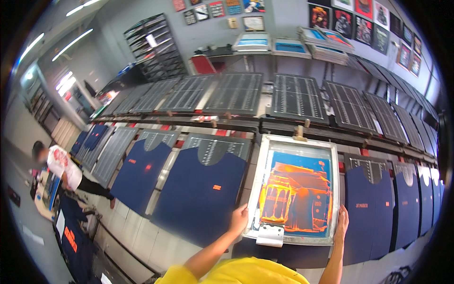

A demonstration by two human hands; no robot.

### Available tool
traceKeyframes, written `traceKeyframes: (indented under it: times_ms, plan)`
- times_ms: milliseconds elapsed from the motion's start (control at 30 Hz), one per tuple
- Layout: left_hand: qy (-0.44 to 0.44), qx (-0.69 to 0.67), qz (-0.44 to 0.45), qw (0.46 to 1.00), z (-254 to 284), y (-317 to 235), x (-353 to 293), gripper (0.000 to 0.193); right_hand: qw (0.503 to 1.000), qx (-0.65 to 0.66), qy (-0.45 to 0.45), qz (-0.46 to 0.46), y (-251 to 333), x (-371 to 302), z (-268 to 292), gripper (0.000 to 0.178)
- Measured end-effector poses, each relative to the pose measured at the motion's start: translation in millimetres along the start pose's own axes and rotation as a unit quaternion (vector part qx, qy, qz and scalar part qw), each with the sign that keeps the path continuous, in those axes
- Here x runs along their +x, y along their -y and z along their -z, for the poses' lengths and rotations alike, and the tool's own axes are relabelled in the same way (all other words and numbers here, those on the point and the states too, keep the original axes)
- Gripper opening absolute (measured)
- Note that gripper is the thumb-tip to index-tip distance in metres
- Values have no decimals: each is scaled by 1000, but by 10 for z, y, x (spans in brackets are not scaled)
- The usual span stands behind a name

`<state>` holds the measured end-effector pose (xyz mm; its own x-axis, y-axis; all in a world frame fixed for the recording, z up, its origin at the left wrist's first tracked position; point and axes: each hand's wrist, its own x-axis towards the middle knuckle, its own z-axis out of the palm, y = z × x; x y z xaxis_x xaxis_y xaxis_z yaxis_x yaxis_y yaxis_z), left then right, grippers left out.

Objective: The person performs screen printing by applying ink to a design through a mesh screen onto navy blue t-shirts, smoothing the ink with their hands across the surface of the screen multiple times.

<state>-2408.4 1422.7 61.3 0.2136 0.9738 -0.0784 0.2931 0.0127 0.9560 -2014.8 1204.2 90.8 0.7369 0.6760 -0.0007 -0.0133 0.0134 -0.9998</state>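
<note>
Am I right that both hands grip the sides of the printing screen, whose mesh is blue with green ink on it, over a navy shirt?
Not quite: the head view shows orange ink, not green. The left hand and right hand do grip the sides of the printing screen, its mesh blue, over a navy shirt.

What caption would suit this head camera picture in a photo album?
Both hands, left hand and right hand, grip a pale-framed printing screen with orange ink lying over a navy garment on a long table.

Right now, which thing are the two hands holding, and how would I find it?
Follow the long row of navy shirts toward its right part. There the left hand and right hand grip a pale-framed printing screen. Only it glows blue, smeared with orange ink.
</note>
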Motion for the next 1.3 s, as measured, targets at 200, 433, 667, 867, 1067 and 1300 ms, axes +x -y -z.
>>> traceKeyframes:
  times_ms: [200,433,667,867,1067,1300]
  plan:
    - [-40,41,1,998,-50,-188,-81,31,997,71,14,-26,-45,53,58,61]
    - [-71,6,-40,997,71,-347,-136,35,969,206,124,-58,55,50,303,71]
    - [-62,-50,-56,995,564,-375,-193,34,974,186,125,-31,406,-254,-64,72]
    - [-58,-62,-53,995,1534,-357,-56,33,974,183,128,-32,572,-677,-1089,72]
    - [-85,0,-91,992,2685,73,297,32,974,186,122,-46,412,-1141,-2254,73]
    - [-51,16,-56,997,3671,379,644,33,980,169,86,-54,307,-1504,-3262,72]
